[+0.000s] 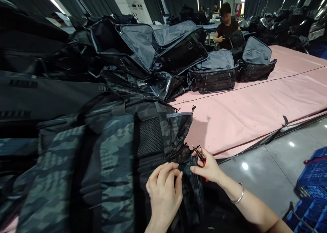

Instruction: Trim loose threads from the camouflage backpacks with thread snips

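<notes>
A dark camouflage backpack (109,151) lies in front of me on the pink table. My left hand (165,192) pinches the black fabric at the bag's lower edge. My right hand (209,166), with a silver bracelet on the wrist, holds small red-handled thread snips (200,154) whose black blades point up and left, close to the bag's corner below the mesh pocket (150,136).
A pink table cover (255,103) stretches to the right and back. Several open black bags (214,73) are piled at the back and left. A seated person in black (226,27) works far behind. Blue crates (313,188) stand on the shiny grey floor at right.
</notes>
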Motion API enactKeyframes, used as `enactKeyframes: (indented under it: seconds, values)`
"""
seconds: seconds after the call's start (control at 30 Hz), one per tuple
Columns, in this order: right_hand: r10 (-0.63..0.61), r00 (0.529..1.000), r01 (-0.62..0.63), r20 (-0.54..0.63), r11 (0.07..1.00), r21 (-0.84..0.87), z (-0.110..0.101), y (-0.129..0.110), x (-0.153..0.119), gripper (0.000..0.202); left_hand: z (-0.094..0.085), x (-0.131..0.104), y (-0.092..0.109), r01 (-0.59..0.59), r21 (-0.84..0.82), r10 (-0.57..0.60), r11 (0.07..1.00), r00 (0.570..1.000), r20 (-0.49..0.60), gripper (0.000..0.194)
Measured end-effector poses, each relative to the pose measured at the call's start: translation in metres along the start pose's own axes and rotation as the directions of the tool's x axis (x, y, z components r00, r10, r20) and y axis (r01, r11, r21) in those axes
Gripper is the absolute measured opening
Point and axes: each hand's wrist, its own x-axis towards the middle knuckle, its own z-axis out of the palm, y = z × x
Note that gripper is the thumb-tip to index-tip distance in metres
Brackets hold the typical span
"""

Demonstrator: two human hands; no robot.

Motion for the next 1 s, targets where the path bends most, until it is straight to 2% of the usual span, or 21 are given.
enactKeyframes:
  seconds: [0.07,0.13,0.2,0.3,0.4,0.53,0.77,0.9,1.0]
  values:
    - [-0.017,1.0,0.016,-0.012,0.993,-0.115,0.0,-0.005,-0.007,0.037,-0.001,-0.001,0.001,0.002,-0.002,-0.002,1.0,1.0,0.0,0.005]
    - [-0.069,0.997,0.052,-0.043,0.952,-0.301,-0.002,-0.012,-0.015,0.037,-0.002,-0.002,0.001,0.016,-0.005,-0.016,1.0,1.0,-0.001,0.006]
    - [-0.154,0.987,0.11,-0.046,0.855,-0.506,-0.007,-0.021,-0.021,0.028,-0.002,-0.002,0.002,0.033,-0.012,-0.033,0.999,0.999,-0.005,0.007]
    - [-0.236,0.969,0.212,0.073,0.648,-0.731,-0.014,-0.034,-0.028,0.013,-0.001,-0.002,0.002,0.049,-0.028,-0.049,0.998,0.999,-0.013,0.007]
    - [-0.216,0.953,0.294,0.215,0.464,-0.836,-0.014,-0.044,-0.03,0.003,0.0,-0.002,0.001,0.057,-0.042,-0.058,0.997,0.998,-0.015,0.007]
    - [-0.215,0.929,0.36,0.301,0.334,-0.871,-0.008,-0.052,-0.027,0.006,0.0,-0.002,0.0,0.053,-0.051,-0.053,0.997,0.999,-0.005,0.007]
    - [-0.252,0.887,0.438,0.386,0.202,-0.876,-0.004,-0.049,-0.021,0.007,-0.002,0.0,0.003,0.043,-0.031,-0.043,0.999,0.999,-0.001,0.007]
    - [-0.265,0.881,0.448,0.391,0.206,-0.87,-0.005,-0.048,-0.018,0.01,-0.002,0.0,0.002,0.028,-0.02,-0.028,0.999,1.0,-0.005,0.007]
    - [-0.258,0.882,0.458,0.394,0.272,-0.846,-0.013,-0.047,-0.017,0.01,-0.002,-0.001,0.001,0.038,-0.051,-0.039,0.998,0.999,-0.016,0.007]
